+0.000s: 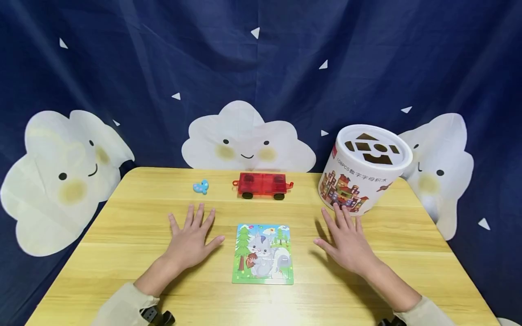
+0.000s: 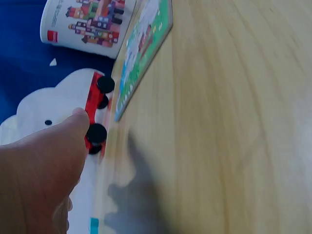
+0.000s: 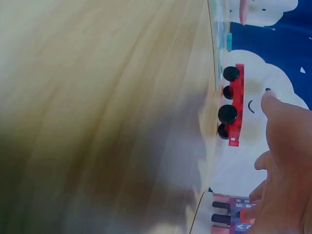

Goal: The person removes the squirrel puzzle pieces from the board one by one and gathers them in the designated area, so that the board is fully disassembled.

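A square picture puzzle of a grey squirrel holding an acorn lies flat between the two hands. On its left, my left hand is spread with straight fingers and holds nothing. To the right of the puzzle my right hand is also spread and bare, its fingertips overlapping the lower part of the white bucket in the head view; whether they touch it I cannot tell. Behind the puzzle stands a red toy wagon with black wheels. A small blue whale-like toy lies beyond the left fingertips.
The wooden table has its far edge against a dark blue curtain with smiling white clouds. The bucket's lid has several shaped holes and sits at the back right. In the right wrist view the wagon stands past the thumb.
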Demonstrator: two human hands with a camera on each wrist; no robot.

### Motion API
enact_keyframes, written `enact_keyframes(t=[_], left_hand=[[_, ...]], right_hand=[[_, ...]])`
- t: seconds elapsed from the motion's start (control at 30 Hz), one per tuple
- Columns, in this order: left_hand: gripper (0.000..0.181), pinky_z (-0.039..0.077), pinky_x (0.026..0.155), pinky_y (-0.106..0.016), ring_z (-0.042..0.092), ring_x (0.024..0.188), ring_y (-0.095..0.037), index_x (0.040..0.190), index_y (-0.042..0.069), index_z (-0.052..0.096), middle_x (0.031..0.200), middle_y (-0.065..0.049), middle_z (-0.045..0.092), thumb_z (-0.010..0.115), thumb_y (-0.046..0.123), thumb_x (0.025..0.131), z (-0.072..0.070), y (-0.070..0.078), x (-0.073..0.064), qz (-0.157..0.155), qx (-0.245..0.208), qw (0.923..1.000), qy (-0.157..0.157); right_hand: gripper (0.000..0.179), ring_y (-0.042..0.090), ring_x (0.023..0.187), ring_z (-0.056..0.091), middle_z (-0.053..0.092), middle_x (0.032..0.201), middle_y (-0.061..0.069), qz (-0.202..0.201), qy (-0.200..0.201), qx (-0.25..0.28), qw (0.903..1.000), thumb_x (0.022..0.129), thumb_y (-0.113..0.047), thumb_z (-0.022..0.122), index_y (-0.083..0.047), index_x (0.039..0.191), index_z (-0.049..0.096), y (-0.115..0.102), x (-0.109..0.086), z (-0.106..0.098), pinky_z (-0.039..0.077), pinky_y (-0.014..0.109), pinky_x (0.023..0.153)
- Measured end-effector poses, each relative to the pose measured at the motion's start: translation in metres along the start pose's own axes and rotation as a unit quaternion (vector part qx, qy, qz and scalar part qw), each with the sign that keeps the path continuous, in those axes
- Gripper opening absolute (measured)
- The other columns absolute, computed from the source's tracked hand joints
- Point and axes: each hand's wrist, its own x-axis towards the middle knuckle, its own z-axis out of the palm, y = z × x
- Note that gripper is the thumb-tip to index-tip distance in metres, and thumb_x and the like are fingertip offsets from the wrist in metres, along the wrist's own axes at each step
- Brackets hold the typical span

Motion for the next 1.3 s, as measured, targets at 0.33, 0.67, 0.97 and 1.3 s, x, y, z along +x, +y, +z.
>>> enact_keyframes(t=[0.33,0.67,0.97,1.3], left_hand=[[0.077,0.001,0.109,-0.080,0.016,0.152,-0.046,0.159,0.006,0.035,0.164,-0.024,0.024,0.047,0.057,0.103,-0.001,0.033,0.018,0.055,-0.013,0.9964,-0.064],[0.077,0.004,0.115,-0.074,0.013,0.153,-0.043,0.160,0.006,0.030,0.166,-0.022,0.020,0.047,0.056,0.104,0.011,0.075,0.033,0.106,-0.051,0.9890,-0.089],[0.079,0.004,0.118,-0.070,0.009,0.154,-0.041,0.161,0.005,0.026,0.168,-0.021,0.014,0.044,0.057,0.104,0.026,0.098,0.038,0.115,-0.072,0.9837,-0.118],[0.085,0.001,0.117,-0.070,0.004,0.155,-0.041,0.162,0.005,0.022,0.168,-0.023,0.011,0.044,0.061,0.102,0.041,0.112,0.035,0.094,-0.063,0.9862,-0.121]], right_hand=[[0.066,0.045,0.145,0.034,0.035,0.159,0.025,-0.037,0.034,0.189,0.9807,0.102,-0.035,0.063,-0.003,0.155,0.041,-0.013,0.019,0.010,0.029,0.063,0.114],[0.045,0.038,0.126,0.058,0.060,0.137,0.019,-0.010,0.022,0.378,0.9256,0.098,-0.014,0.069,0.000,0.139,0.058,-0.035,0.042,0.032,0.048,0.050,0.104],[0.034,0.030,0.113,0.064,0.068,0.123,0.013,0.027,0.010,0.386,0.9221,0.096,-0.010,0.071,-0.001,0.128,0.066,-0.045,0.054,0.045,0.050,0.050,0.101],[0.020,0.026,0.109,0.062,0.069,0.113,0.006,0.031,-0.028,0.348,0.9365,0.093,-0.005,0.073,-0.008,0.112,0.075,-0.052,0.054,0.049,0.049,0.048,0.100]])
